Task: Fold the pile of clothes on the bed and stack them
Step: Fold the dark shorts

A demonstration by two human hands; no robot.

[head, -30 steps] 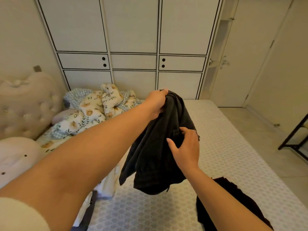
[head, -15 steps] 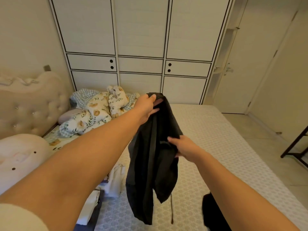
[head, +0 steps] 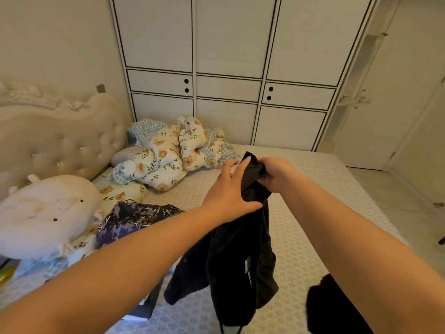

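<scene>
Two hands are meeting at the top of a black garment (head: 240, 256), which is hanging in the air above the near middle of the bed (head: 313, 189). The right hand (head: 274, 174) is clenching a bunched fold of the dark cloth at its upper end, fingers curled round it. The left hand (head: 231, 189) is lying against the cloth just beside the right one, fingers fairly straight and spread, the thumb tucked along the fabric below; whether it is actually pinching the cloth cannot be told from this view. The garment is drooping from that grip in loose folds, its lower hem hanging toward the near edge of the mattress, with a small pale label (head: 248, 271) showing partway down.

Another dark piece of clothing (head: 330, 307) is lying near the near right corner of the bed, partly hidden behind the right forearm. A purple patterned garment (head: 134, 218) is lying crumpled toward the left side, just beside a pale plush pillow (head: 45, 213) with small dark dots. A rumpled duvet (head: 168, 150) printed with bears and leaves is sitting heaped at the far left corner, close to the tufted headboard (head: 55, 136). A white wardrobe (head: 228, 68) with black trim lines is standing along the far edge of the bed, and a pale door (head: 390, 104) is showing to its right.
</scene>
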